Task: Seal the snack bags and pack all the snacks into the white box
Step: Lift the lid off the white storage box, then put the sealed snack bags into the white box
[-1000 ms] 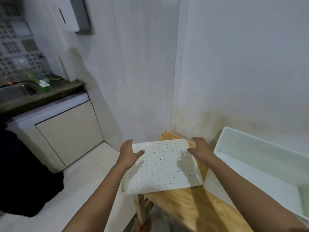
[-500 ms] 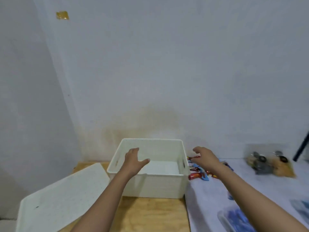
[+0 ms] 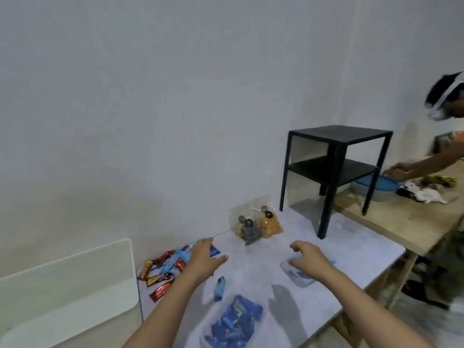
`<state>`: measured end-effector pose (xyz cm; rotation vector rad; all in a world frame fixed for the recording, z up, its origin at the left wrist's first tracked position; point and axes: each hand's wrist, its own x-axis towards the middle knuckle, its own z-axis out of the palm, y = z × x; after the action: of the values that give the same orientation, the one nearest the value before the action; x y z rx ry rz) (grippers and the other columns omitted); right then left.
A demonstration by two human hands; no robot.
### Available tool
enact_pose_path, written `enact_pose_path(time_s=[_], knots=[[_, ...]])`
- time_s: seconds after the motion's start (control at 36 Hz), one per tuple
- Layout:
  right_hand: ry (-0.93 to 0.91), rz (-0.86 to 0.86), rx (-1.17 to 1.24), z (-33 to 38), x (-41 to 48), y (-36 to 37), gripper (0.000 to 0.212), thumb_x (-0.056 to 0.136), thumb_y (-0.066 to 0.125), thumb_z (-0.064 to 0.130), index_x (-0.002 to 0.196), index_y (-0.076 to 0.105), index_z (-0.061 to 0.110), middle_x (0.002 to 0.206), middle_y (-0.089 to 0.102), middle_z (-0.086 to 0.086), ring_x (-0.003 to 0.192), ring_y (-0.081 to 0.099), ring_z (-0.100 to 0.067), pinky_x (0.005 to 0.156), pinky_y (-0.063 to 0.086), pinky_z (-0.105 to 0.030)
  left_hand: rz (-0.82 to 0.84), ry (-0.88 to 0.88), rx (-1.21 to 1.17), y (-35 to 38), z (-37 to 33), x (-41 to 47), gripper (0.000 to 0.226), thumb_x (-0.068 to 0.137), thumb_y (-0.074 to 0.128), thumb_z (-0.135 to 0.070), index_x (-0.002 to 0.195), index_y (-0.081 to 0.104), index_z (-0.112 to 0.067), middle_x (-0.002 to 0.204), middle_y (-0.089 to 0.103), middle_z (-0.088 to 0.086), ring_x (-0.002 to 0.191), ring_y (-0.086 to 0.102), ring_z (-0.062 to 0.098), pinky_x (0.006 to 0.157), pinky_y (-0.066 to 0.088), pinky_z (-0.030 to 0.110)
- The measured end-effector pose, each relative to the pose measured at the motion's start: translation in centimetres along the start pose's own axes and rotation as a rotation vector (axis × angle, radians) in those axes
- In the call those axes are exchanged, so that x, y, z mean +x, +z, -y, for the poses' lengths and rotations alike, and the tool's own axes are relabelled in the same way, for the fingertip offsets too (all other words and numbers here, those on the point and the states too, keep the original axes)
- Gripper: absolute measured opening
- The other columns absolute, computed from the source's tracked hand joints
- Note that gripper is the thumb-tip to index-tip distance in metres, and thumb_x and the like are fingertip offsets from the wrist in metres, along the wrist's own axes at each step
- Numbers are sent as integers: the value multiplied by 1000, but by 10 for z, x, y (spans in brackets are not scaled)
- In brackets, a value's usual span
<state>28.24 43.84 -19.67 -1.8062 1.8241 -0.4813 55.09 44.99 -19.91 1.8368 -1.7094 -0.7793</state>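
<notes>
Box (image 3: 67,285) is at the left, its right wall just beside the pile of red and blue bars (image 3: 163,270). Left hand (image 3: 203,259) is over the pile's right edge, fingers spread and relaxed, holding nothing. Right hand (image 3: 308,259) is over a clear bag (image 3: 298,275) with blue contents, fingers loosely curved down, no grip visible; can't tell if it touches. One loose blue bar (image 3: 219,287) lies near the left wrist. A bag of blue snacks (image 3: 233,322) sits at the near edge of view. Two clipped bags (image 3: 253,224) stand far, against the wall. The grey top (image 3: 351,247) is bare between the hands and out to its right edge. A black side table (image 3: 336,172) takes the far right corner. Another person's arm (image 3: 426,167) is over the wood table (image 3: 401,217) beyond it.
</notes>
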Motion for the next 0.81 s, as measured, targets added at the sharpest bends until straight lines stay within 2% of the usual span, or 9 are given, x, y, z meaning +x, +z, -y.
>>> enact_pose_path(time_s=[0.06, 0.11, 0.17, 0.25, 0.36, 0.47, 0.64, 0.72, 0.81], knots=[[28, 3, -7, -18, 17, -8, 46, 86, 60, 16, 130, 48, 10, 132, 50, -8, 118, 51, -22, 91, 42, -24, 19, 26, -9, 17, -12, 24, 73, 85, 64, -37, 142, 30, -7, 143, 32, 10, 129, 37, 22, 102, 36, 27], [39, 1, -24, -33, 40, -14, 47, 85, 61, 16, 130, 49, 10, 132, 50, -9, 118, 50, -22, 93, 40, -25, 26, 32, -3, 34, -18, 50, 75, 84, 65, -40, 142, 30, -8, 146, 31, 11, 133, 33, 24, 110, 31, 34], [47, 1, -29, -45, 68, -18, 47, 85, 61, 16, 130, 49, 10, 131, 51, -9, 116, 52, -22, 90, 43, -25, 43, 34, 15, 49, -23, 77, 74, 85, 64, -40, 143, 29, -9, 147, 30, 10, 136, 28, 23, 112, 25, 32], [46, 10, -42, -57, 115, -19, 46, 85, 62, 20, 129, 49, 13, 129, 51, -6, 112, 53, -21, 75, 44, -17, 54, 44, 2, 69, -24, 123, 70, 86, 63, -37, 142, 29, -11, 147, 30, 8, 137, 27, 22, 110, 24, 28], [36, 66, -87, -65, 182, -20, 46, 86, 62, 21, 129, 49, 13, 129, 52, -5, 116, 51, -20, 90, 38, -21, 67, -5, -26, 90, -19, 187, 67, 87, 62, -35, 141, 31, -12, 146, 31, 8, 135, 28, 21, 107, 25, 25], [10, 136, -124, -68, 243, -21, 48, 86, 62, 23, 131, 47, 15, 131, 52, -4, 118, 50, -17, 88, 35, -17, 53, -59, -30, 99, -17, 238, 62, 85, 64, -30, 137, 37, -10, 142, 36, 11, 132, 32, 22, 102, 28, 23], [-34, 225, -112, -71, 319, -13, 49, 86, 63, 22, 132, 48, 13, 131, 52, -4, 118, 51, -18, 92, 39, -20, 8, -107, -27, 113, -16, 288, 57, 86, 62, -23, 136, 38, -12, 142, 36, 9, 131, 32, 22, 106, 27, 28], [-69, 244, -92, -73, 360, -8, 46, 86, 61, 15, 130, 50, 12, 133, 51, -6, 121, 49, -19, 94, 38, -21, -50, -121, 2, 118, -10, 310, 64, 87, 60, -25, 141, 31, -10, 147, 29, 8, 136, 25, 22, 113, 24, 31], [-148, 247, -85, -73, 400, -4, 45, 84, 60, 9, 129, 51, 12, 134, 48, -7, 123, 47, -20, 99, 36, -22, -175, -149, 33, 122, -6, 327, 68, 86, 61, -28, 143, 29, -10, 148, 25, 8, 138, 22, 22, 115, 23, 33]])
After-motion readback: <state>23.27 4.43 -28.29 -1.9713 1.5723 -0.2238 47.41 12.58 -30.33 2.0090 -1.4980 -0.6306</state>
